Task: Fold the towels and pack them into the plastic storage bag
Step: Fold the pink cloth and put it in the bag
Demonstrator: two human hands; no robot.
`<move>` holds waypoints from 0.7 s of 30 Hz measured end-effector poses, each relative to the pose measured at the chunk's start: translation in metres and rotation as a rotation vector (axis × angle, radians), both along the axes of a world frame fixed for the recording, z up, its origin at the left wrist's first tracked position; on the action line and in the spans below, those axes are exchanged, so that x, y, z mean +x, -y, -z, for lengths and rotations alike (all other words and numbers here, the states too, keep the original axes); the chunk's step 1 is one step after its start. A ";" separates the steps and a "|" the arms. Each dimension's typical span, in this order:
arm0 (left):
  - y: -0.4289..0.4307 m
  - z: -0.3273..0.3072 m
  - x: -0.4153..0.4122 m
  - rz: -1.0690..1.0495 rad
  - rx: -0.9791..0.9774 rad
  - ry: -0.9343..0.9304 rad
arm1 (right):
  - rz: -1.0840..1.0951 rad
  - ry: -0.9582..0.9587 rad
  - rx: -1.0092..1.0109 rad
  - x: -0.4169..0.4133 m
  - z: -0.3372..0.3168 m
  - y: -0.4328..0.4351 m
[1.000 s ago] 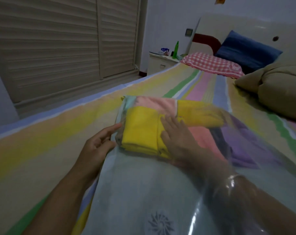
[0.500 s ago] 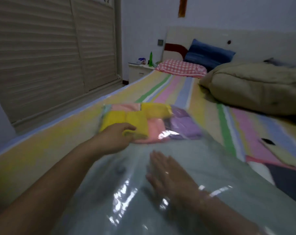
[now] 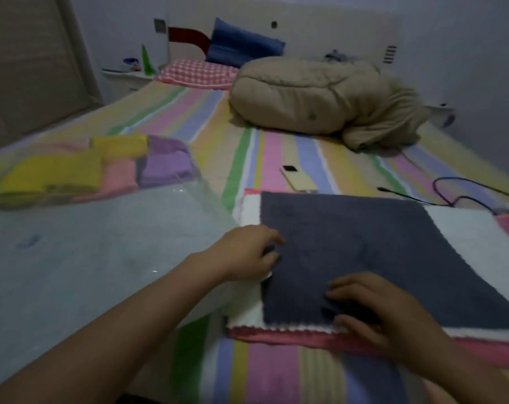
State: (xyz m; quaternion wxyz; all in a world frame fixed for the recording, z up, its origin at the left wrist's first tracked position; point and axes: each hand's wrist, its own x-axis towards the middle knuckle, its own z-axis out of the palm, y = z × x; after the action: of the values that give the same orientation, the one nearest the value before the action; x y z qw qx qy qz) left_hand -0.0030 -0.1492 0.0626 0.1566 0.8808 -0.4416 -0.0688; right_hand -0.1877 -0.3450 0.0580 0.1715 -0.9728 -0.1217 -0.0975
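A dark grey towel (image 3: pixel 364 252) lies flat on top of a white towel (image 3: pixel 466 228) and a pink towel (image 3: pixel 305 341), stacked on the striped bed. My left hand (image 3: pixel 247 252) pinches the grey towel's left edge. My right hand (image 3: pixel 381 310) grips its near edge, fingers curled on the cloth. To the left lies the clear plastic storage bag (image 3: pixel 101 243). At the bag's far end sit folded yellow (image 3: pixel 49 176), pink (image 3: pixel 119 176) and purple (image 3: pixel 165 164) towels.
A bundled beige quilt (image 3: pixel 320 94) lies further up the bed, with a checked pillow (image 3: pixel 197 74) and a blue pillow (image 3: pixel 241 45) behind it. A remote control (image 3: pixel 298 179) and a black cable (image 3: pixel 466 191) lie just beyond the towel stack. A nightstand (image 3: pixel 124 80) stands at the far left.
Both hands left the bag and its folded towels and moved right onto the dark grey towel. The view swung right to the towel stack.
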 end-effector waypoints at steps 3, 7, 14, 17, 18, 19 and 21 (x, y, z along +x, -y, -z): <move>-0.002 0.019 -0.005 -0.035 0.086 0.032 | 0.038 -0.012 -0.025 -0.010 0.010 0.040; -0.012 0.028 -0.025 -0.025 -0.045 0.152 | 0.017 0.004 -0.066 -0.009 0.023 0.060; 0.015 0.031 -0.077 0.086 -0.117 0.207 | 0.075 0.138 -0.035 -0.001 0.031 0.061; 0.021 0.035 -0.074 -0.019 -0.174 0.174 | 0.091 0.162 -0.023 0.004 0.034 0.063; 0.020 0.036 -0.070 -0.060 -0.213 0.151 | 0.102 0.166 -0.007 0.003 0.036 0.064; 0.019 0.036 -0.066 -0.092 -0.240 0.142 | 0.108 0.175 0.007 0.002 0.039 0.065; 0.017 0.035 -0.061 -0.099 -0.228 0.178 | 0.122 0.191 0.001 -0.002 0.043 0.068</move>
State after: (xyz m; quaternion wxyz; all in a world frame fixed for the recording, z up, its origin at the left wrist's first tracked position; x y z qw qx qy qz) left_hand -0.0637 -0.1658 0.0274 0.2193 0.8805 -0.4147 0.0679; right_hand -0.1901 -0.4126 0.0149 0.1532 -0.9646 -0.0781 -0.2001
